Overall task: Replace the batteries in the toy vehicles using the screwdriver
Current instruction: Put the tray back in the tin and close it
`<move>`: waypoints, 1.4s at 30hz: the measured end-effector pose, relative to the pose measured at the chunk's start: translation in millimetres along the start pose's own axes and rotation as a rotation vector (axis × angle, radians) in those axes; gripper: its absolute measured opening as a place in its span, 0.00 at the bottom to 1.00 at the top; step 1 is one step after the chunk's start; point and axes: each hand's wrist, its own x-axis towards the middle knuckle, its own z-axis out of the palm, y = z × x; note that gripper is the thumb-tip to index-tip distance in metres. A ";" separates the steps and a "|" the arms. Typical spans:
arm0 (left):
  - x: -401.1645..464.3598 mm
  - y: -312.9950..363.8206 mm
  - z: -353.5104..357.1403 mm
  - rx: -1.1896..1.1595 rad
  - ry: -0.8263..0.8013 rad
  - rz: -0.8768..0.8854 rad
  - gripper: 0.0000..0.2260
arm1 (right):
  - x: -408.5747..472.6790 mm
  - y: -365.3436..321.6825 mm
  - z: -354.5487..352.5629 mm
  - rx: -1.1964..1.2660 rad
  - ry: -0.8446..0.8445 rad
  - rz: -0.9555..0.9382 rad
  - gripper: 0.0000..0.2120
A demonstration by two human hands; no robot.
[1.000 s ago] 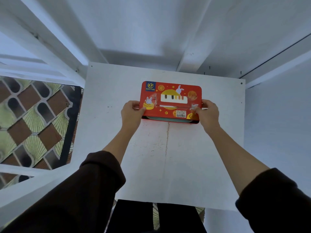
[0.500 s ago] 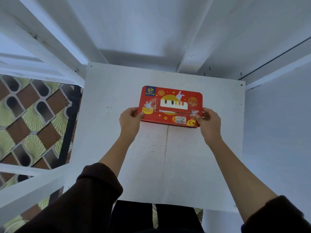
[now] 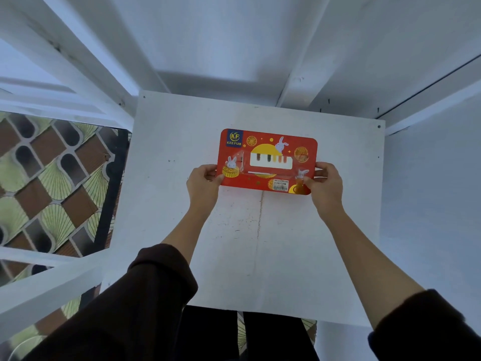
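A red tin box [image 3: 268, 162] printed with rabbits and mooncakes lies on the far middle of the white table [image 3: 161, 178]. The left hand [image 3: 204, 187] grasps its left edge, the right hand [image 3: 325, 187] pinches its near right corner.

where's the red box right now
In the head view the red box sits mid-frame over the far half of the white table, gripped at its ends by the left hand and right hand.
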 end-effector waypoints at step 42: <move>77.1 14.1 33.9 -0.365 -0.342 -0.012 0.14 | 72.6 0.5 25.1 0.300 -0.293 0.014 0.27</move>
